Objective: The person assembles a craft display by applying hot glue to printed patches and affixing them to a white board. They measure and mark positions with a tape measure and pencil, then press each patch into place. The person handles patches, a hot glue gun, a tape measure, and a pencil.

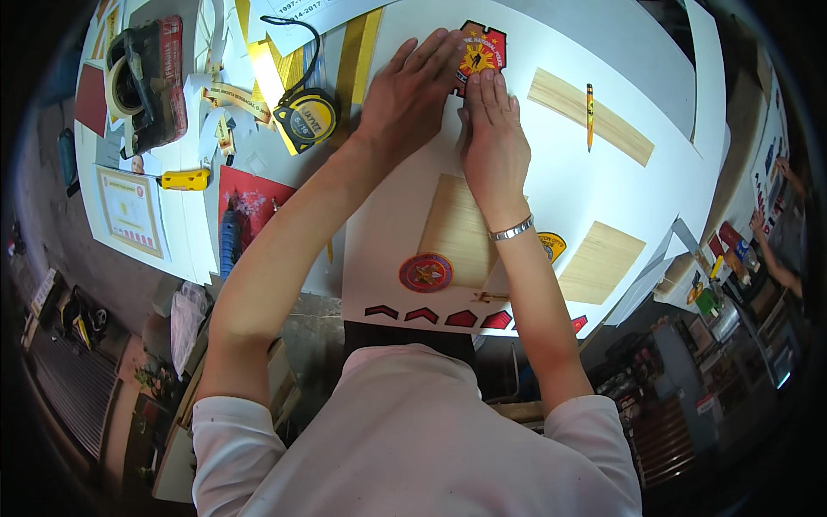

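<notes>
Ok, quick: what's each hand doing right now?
Left hand: open, flat, pressing the red and yellow badge onto the white board.
Right hand: open, flat, fingertips on the badge.

On the white board's far edge lies a red, black and yellow emblem sticker (479, 53), partly under the fingers (491, 95) of both hands. Toward the board's near edge sit a round red-and-blue badge (425, 272), a yellow shield-shaped label (551, 245) and, along the edge itself, a row of red chevron stickers (439, 315). At the surface's left edge lies a framed certificate (131, 209), cream with a yellow border.
</notes>
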